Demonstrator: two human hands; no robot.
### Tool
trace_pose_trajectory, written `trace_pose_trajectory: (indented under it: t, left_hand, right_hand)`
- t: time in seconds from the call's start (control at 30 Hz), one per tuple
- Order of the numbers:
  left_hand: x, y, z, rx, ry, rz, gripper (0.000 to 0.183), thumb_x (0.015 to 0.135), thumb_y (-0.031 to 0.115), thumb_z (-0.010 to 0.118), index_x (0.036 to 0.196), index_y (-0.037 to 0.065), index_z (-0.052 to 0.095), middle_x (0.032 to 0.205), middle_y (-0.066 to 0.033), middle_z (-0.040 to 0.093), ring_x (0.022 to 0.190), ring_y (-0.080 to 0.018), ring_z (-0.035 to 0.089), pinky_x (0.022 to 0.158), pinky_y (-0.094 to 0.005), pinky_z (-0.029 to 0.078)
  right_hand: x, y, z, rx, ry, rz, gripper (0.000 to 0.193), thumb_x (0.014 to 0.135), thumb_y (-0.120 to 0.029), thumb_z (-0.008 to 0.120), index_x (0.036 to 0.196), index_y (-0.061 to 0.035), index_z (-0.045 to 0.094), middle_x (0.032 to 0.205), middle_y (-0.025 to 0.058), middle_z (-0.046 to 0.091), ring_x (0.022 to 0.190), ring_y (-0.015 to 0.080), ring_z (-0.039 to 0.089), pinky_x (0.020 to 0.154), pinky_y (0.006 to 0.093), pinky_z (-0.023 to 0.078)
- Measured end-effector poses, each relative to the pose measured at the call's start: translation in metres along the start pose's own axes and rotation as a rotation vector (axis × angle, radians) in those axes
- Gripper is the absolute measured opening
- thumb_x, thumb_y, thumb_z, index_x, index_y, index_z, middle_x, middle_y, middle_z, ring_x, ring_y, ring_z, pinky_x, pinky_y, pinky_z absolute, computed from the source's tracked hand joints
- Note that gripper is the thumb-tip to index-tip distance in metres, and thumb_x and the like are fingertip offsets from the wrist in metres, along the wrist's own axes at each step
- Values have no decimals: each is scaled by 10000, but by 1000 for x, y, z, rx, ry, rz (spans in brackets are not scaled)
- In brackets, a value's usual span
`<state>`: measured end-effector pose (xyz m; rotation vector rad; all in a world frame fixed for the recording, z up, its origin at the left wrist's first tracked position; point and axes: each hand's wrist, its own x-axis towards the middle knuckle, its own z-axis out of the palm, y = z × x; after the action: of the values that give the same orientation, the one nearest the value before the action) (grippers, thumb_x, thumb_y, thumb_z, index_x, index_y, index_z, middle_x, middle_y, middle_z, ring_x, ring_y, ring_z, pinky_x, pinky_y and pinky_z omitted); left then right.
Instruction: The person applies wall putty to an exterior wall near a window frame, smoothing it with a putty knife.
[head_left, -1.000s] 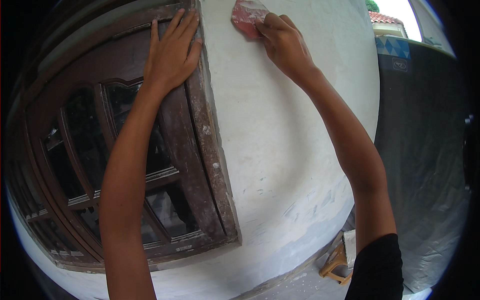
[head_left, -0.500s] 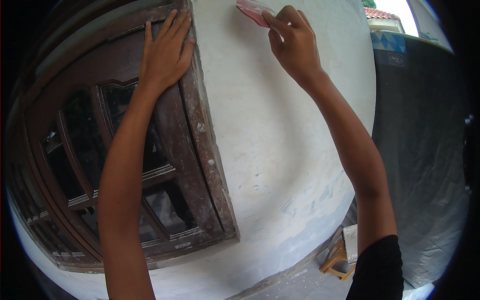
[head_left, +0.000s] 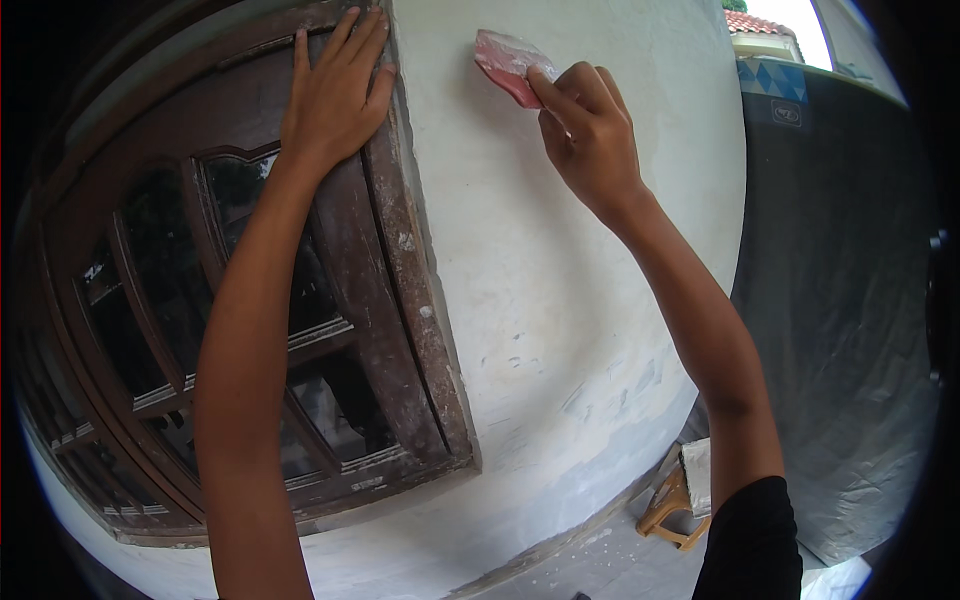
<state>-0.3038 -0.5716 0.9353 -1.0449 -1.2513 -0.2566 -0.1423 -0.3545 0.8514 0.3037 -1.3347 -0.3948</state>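
Against the upper right corner of the brown wooden window (head_left: 340, 250), my left hand (head_left: 335, 105) lies flat with its fingers spread, the thumb reaching the scuffed window frame (head_left: 408, 245). My right hand (head_left: 595, 140) is closed on a flat pink scraper (head_left: 508, 65), smeared with white paste, pinched between thumb and fingers. The scraper is at the upper part of the white wall (head_left: 520, 240), right of the window; whether its edge touches the wall I cannot tell. Bluish-grey marks and patches show lower on the wall.
A tall object under a dark cover (head_left: 840, 250) stands close on the right. A brown plastic stool (head_left: 675, 510) with a whitish block-like thing (head_left: 697, 475) on it is low beside the wall. White specks dot the grey floor (head_left: 590, 555). A tiled roof (head_left: 750, 24) shows beyond.
My right hand and the scraper have moved down along the wall, and more of the scraper shows. My left hand stays on the window; the view has shifted slightly.
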Motion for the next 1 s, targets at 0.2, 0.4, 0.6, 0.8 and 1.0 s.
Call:
trace_pose_trajectory:
  t: [0.2,0.4,0.6,0.8,1.0]
  left_hand:
    - [4,4,-1,-1,5,19,598,931,201,498,1437,-117,475,1529,-257,474,1515,-363,321,1271,-563,35]
    - [-2,-7,8,16,46,33,596,922,205,502,1427,-112,491,1522,-260,481,1511,-367,330,1271,-562,41]
    - [-2,-16,24,217,105,71,548,1038,304,468,1546,97,453,1627,-43,413,1541,-213,299,1261,-587,96]
    - [-1,-13,25,191,122,73,544,1041,309,466,1544,101,458,1623,-44,418,1538,-216,305,1261,-587,98]
    - [-4,-16,20,217,128,65,544,1041,310,469,1542,100,460,1624,-40,418,1538,-216,305,1258,-594,104]
  right_hand:
    - [51,21,28,-90,72,-76,331,857,16,713,1177,-67,728,931,58,575,870,239,593,733,388,545]
    - [-6,-17,18,-62,-76,-40,293,818,25,720,1108,-13,719,952,43,557,881,229,591,713,386,589]
    - [28,5,8,-26,57,-19,358,834,69,707,1167,-60,738,876,62,556,823,239,583,725,382,524]
    - [55,31,37,-124,-99,28,209,920,10,592,1090,-9,711,1000,126,580,957,312,575,784,421,558]
    - [-18,-11,9,-49,-128,41,304,845,28,696,1144,-21,715,973,51,556,876,245,590,745,392,585]
